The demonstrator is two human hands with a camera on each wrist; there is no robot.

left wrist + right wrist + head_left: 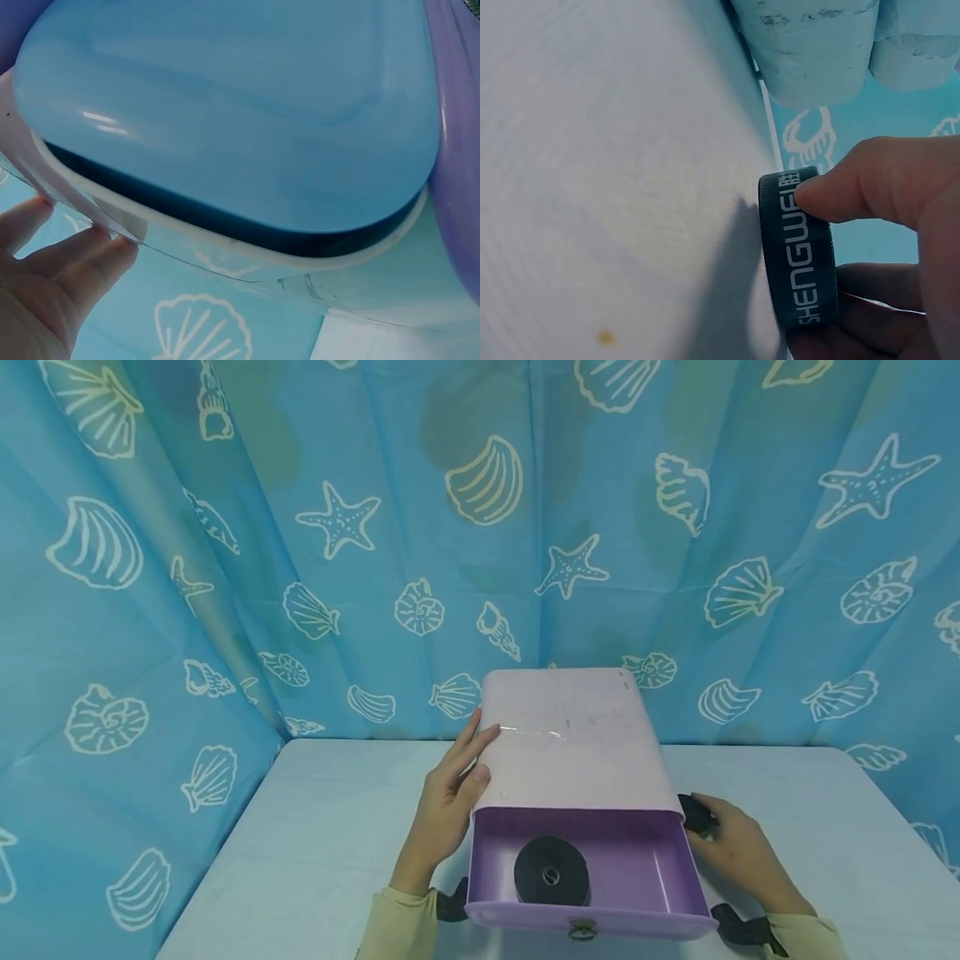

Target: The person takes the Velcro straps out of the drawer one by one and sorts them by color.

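Observation:
A pale pink box (570, 743) stands on the table with its purple drawer (637, 860) pulled out toward me. A flat black roll (532, 864) lies in the drawer, left of its middle. My left hand (442, 806) rests on the box's left side, fingers extended; in the left wrist view, the fingertips (112, 255) touch its pale wall. On the right, beside the box, my right hand (738, 852) holds a second black roll (799, 255). In the right wrist view, thumb and fingers pinch this roll, whose edge reads SHENGWEI; it appears to be a rolled strap or tape.
The pale table (300, 860) extends on both sides of the box. Behind it hangs a blue curtain (405, 543) with shell and starfish prints. A small metal latch (582, 930) sits on the drawer front. Dark wrist mounts (742, 927) are strapped near both sleeves.

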